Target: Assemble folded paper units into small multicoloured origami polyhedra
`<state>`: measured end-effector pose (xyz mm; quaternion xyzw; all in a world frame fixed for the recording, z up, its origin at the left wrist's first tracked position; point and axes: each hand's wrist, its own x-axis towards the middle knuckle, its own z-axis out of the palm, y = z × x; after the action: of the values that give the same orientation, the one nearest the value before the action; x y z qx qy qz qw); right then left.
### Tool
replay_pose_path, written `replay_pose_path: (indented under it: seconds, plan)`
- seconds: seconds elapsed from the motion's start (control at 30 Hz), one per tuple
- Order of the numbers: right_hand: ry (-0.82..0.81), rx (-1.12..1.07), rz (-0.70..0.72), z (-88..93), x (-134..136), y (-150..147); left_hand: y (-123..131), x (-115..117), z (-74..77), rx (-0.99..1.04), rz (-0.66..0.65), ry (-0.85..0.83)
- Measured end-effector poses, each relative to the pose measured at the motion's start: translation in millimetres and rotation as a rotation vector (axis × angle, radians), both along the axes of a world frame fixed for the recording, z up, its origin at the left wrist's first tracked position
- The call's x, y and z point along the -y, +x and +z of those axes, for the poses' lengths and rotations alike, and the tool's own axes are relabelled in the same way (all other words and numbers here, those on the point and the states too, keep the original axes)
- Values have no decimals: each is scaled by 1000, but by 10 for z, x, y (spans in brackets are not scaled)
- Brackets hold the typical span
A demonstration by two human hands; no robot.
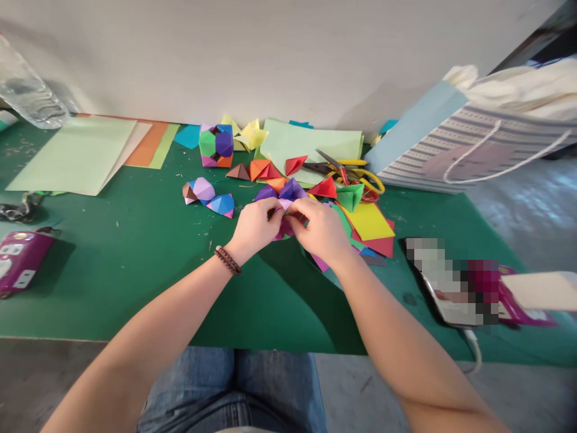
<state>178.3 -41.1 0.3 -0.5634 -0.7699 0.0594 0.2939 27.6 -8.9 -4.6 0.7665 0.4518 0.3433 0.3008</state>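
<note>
My left hand (258, 224) and my right hand (319, 225) meet over the green table, fingertips pinched on a purple and pink folded-paper piece (285, 205). My fingers cover much of it. Close behind lie folded units in orange (261, 169), brown (239, 172) and red (323, 187). A green folded unit (350, 196) sits right of my right hand. Left of my left hand rest joined paper pieces, one lilac and brown (199, 190), one blue and pink (221, 204). A multicoloured paper ball (217, 145) stands farther back.
Scissors (347, 174) with yellow and red handles lie behind on pale green sheets (311, 143). Yellow paper (368, 221) is at right, near a phone (444, 282) on a cable. A striped paper bag (469, 141) stands back right; a plastic bottle (33, 87) leans back left.
</note>
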Motion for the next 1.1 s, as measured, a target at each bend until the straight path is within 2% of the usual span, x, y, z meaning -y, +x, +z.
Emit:
replay_pose_path:
  seconds: [0.13,0.33,0.6,0.87,1.1]
  plan:
    - [-2,-18,-20,26,3,12,-19,-8,48,12,-38,-7]
    - [-71,-22,-55,60,0,-5,-59,-67,35,-45,-98,160]
    - [-68,37,-123,-20,-18,-82,-35,-76,-37,-165,-49,286]
    - [-85,-214,-95,8,-14,-53,-50,-63,-5,-23,14,334]
    - [-74,-133,-146,16,9,-58,-55,-52,-15,-126,33,313]
